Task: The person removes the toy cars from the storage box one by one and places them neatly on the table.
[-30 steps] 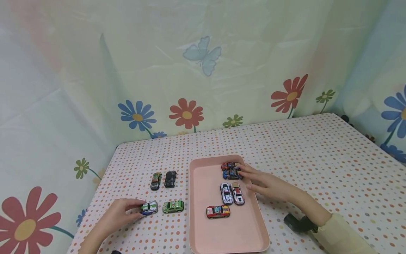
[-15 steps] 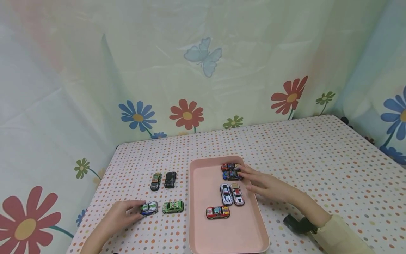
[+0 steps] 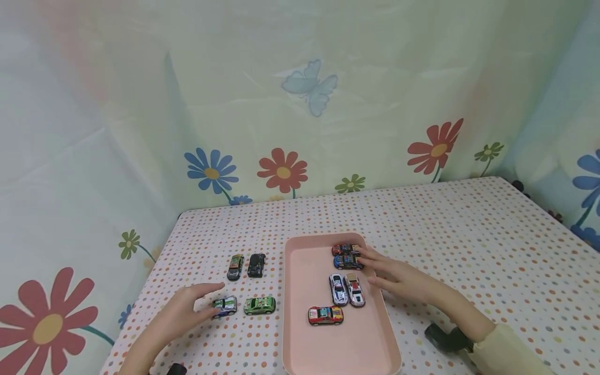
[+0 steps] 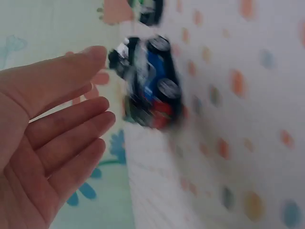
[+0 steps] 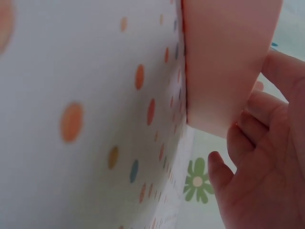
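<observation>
Just above and beside a silver, blue and green toy car (image 3: 226,306) on the table, my left hand (image 3: 180,312) holds thumb and fingers apart, with nothing gripped. The left wrist view has that hand (image 4: 57,114) separated from the car (image 4: 155,81). My right hand (image 3: 394,276) lies over the right rim of a pink tray (image 3: 304,276), relaxed fingers reaching by a blue toy car (image 3: 348,262); whether they touch it is unclear. In the right wrist view, the fingers bend over the tray wall (image 5: 224,62). A green toy car (image 3: 260,305) stands right of the silver one.
Behind are an orange-green toy car (image 3: 235,266) and a black toy car (image 3: 256,265). The tray also holds a red-black car (image 3: 346,249), two white cars (image 3: 338,289) and a red-yellow car (image 3: 325,315). A dotted cloth (image 3: 445,224) covers the table.
My left fingers have come off the silver car and spread apart; the car stays in place. My right hand keeps its place at the tray rim. The head view has shifted slightly.
</observation>
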`<action>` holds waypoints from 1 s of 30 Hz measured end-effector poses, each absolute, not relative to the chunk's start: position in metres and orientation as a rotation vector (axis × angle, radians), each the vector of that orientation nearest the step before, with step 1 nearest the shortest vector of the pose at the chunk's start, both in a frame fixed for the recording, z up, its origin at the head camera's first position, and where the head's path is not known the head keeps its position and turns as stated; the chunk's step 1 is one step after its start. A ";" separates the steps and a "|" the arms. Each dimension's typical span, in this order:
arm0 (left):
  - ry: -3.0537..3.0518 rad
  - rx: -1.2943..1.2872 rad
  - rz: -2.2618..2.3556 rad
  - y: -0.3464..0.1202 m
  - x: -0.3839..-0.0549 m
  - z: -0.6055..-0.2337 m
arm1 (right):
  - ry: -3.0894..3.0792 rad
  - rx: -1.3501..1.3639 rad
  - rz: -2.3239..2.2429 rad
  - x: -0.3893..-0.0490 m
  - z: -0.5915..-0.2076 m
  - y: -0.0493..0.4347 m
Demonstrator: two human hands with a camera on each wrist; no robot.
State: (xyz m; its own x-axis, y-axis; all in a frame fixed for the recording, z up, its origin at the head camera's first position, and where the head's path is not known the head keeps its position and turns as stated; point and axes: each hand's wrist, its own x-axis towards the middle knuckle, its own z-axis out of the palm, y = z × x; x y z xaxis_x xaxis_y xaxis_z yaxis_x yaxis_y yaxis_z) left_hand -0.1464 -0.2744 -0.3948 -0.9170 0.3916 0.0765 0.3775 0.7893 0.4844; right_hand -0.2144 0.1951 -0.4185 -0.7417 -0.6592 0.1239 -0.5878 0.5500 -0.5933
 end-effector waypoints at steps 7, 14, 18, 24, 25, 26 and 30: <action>3.043 0.813 0.786 -0.222 -0.149 -0.373 | 2.669 -1.084 -0.929 -0.213 -0.417 0.195; 2.935 1.000 0.766 -0.165 -0.157 -0.365 | 2.672 -1.053 -0.911 -0.213 -0.414 0.195; 2.893 1.083 0.701 -0.135 -0.163 -0.366 | 2.659 -1.042 -0.925 -0.212 -0.415 0.196; 2.855 1.099 0.557 -0.104 -0.166 -0.372 | 2.672 -1.101 -0.898 -0.213 -0.413 0.195; 2.852 1.096 0.545 -0.101 -0.166 -0.374 | 2.673 -1.113 -0.896 -0.213 -0.413 0.195; 2.847 1.096 0.537 -0.098 -0.167 -0.376 | 2.671 -1.116 -0.902 -0.213 -0.413 0.194; 2.833 1.148 0.487 -0.088 -0.168 -0.387 | 2.654 -1.100 -0.913 -0.212 -0.412 0.195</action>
